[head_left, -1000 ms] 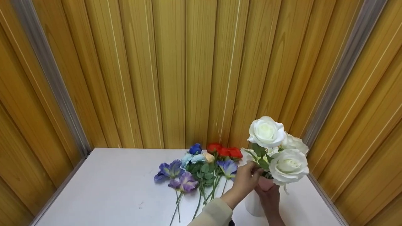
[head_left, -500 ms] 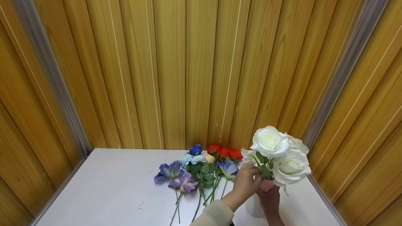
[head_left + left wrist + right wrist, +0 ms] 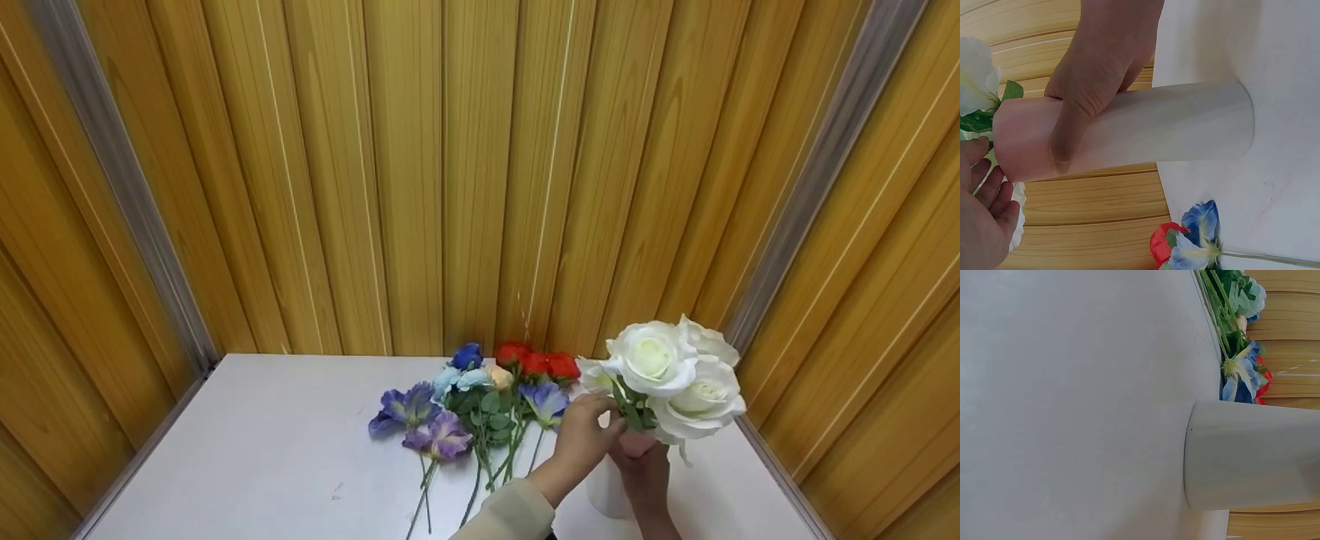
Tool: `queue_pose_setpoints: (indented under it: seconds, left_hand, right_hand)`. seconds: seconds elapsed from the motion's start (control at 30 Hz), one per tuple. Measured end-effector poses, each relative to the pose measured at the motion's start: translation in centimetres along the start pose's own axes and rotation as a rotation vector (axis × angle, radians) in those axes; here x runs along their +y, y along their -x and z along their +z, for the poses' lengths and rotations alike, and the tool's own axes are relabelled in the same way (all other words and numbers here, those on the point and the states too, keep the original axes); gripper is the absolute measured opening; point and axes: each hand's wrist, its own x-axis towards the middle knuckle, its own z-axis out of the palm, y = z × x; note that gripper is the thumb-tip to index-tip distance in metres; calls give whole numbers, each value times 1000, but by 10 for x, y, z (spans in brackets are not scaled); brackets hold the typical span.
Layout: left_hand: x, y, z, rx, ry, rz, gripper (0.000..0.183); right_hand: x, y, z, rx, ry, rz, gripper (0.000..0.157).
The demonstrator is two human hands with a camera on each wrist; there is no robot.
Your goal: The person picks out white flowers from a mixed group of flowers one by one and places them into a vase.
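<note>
The white table [image 3: 262, 450] spreads out to the left of both hands, backed by wood-panelled walls [image 3: 405, 172]; the vase stands on it near the right-hand corner. The bunch of white roses [image 3: 671, 375] rises directly above the hands, its blooms close together and its stems dropping down into the vase mouth. The white vase [image 3: 607, 491] (pinkish toward its rim in the left wrist view) stands upright on the table, below the roses and under the hands. The right hand [image 3: 645, 469] wraps around the upper part of the vase, thumb pressed across its side and fingers curled behind it. The left hand [image 3: 589, 439] sits just beside the right hand at the vase mouth, its fingers bent and gathered against the rose stems and leaves; whether it truly pinches a stem cannot be told. Left of the left hand, loose flowers lie flat on the table: purple flowers [image 3: 420, 420] furthest away, pale blue flowers [image 3: 465, 375] with leafy green stems between, and red flowers [image 3: 536, 364] nearest the roses, by the wall.
</note>
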Motion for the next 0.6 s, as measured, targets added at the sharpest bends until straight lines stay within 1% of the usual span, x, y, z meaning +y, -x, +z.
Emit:
queue_pose_setpoints:
  seconds: [0.1,0.17,0.23,0.37,0.47,0.53,0.6]
  left_hand:
    - [0,0,1,7,51,-26,5]
    - [0,1,2,-4,78,-42,4]
    - [0,1,3,-28,86,-60,4]
    - [2,2,3,-55,35,-23,5]
    - [1,4,2,-73,-30,18,8]
    - [-1,6,1,-96,-47,30,10]
    - [-3,8,0,-106,-56,38,12]
  right_hand:
    - [0,0,0,-7,-12,11,72]
    - [0,1,0,-15,-27,29,72]
    - [-1,0,-1,-34,-53,61,72]
    - [-3,-1,-5,-82,-7,107,73]
    - [-3,-1,-7,-107,76,110,74]
    - [-3,-1,-7,-103,83,109,74]
    - [-2,0,-5,-89,53,100,73]
